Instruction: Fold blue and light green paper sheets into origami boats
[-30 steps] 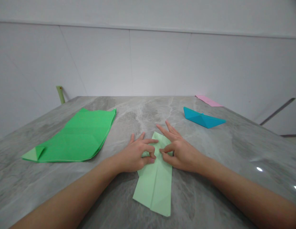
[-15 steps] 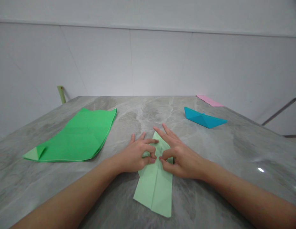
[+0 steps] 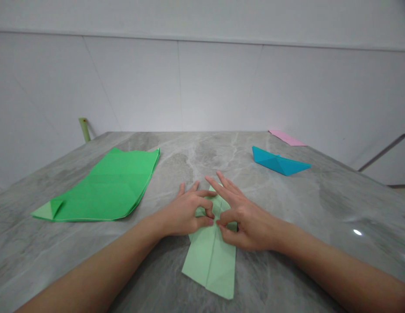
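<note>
A pale green folded paper (image 3: 211,256) lies on the table in front of me, its pointed end facing away and a crease running down its middle. My left hand (image 3: 192,213) rests over its left side, thumb and index finger curled together at the crease. From the right, my right hand (image 3: 238,213) pinches at the same crease, thumb and index finger close together and the other fingers stretched forward. The two pinches nearly meet. Both hands partly cover the upper half of the paper.
A stack of bright green paper (image 3: 114,187) with one folded corner lies at the left. A blue paper boat (image 3: 282,164) sits at the right, with a pink paper (image 3: 287,138) beyond it at the far edge. The grey marbled table (image 3: 319,208) meets a white wall.
My right hand has slid slightly toward me along the crease, its outstretched fingers shifting left over the paper's tip. My left hand stays almost still.
</note>
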`<state>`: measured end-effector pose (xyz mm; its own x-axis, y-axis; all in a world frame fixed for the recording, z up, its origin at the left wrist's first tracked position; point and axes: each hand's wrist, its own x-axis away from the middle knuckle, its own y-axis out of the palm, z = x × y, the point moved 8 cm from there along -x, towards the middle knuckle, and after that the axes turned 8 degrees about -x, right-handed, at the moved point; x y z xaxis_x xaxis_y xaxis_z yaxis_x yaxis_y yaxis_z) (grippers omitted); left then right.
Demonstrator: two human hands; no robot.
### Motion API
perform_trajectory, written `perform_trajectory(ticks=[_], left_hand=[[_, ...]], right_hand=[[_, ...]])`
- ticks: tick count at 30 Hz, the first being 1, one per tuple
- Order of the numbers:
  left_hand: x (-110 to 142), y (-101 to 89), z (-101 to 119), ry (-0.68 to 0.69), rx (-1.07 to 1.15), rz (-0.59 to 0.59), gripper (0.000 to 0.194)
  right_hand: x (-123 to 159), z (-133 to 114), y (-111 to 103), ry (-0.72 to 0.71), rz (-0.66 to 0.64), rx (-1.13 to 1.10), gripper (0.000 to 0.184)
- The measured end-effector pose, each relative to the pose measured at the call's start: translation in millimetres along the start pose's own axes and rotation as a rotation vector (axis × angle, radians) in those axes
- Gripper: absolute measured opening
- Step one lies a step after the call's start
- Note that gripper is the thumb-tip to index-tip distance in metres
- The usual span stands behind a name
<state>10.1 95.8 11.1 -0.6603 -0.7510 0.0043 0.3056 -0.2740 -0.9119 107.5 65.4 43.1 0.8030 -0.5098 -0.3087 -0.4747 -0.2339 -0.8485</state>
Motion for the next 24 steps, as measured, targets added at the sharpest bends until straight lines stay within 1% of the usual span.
perform_trajectory(ticks=[4,10,11,14,15,16,21,24], left_hand=[[0.3,-1.9,0.9,0.006,0.023,0.031,0.003],[1.5,-0.8,-1.7,-0.013,0.023,0.047,0.003],[1.7,-0.3,-1.9,-0.014,0.02,0.047,0.009],[1.5,1.7,-2.3,-0.031,0.009,0.031,0.04],[1.3,2.3,-2.1,-0.036,-0.005,0.021,0.048],[1.1,3.0,-1.8,-0.041,-0.023,0.007,0.052],[2.2,7.6,-3.6,-0.044,-0.084,-0.061,0.048],[3.7,8.4,-8.3,-0.035,-0.033,-0.036,0.055]], right_hand=[[-1.7,-6.8,3.9,-0.002,-0.052,-0.03,0.012],[-2.3,-21.9,6.4,-0.036,-0.101,-0.06,0.011],[-1.9,-24.1,7.6,-0.039,-0.117,-0.067,0.01],[-0.4,-31.3,11.5,-0.052,-0.164,-0.099,0.009],[0.0,-34.1,12.6,-0.059,-0.176,-0.111,0.009],[0.3,-36.9,13.5,-0.067,-0.184,-0.122,0.009],[1.3,-48.5,19.7,-0.106,-0.223,-0.161,0.01],[1.5,-52.7,23.6,-0.119,-0.243,-0.184,0.011]])
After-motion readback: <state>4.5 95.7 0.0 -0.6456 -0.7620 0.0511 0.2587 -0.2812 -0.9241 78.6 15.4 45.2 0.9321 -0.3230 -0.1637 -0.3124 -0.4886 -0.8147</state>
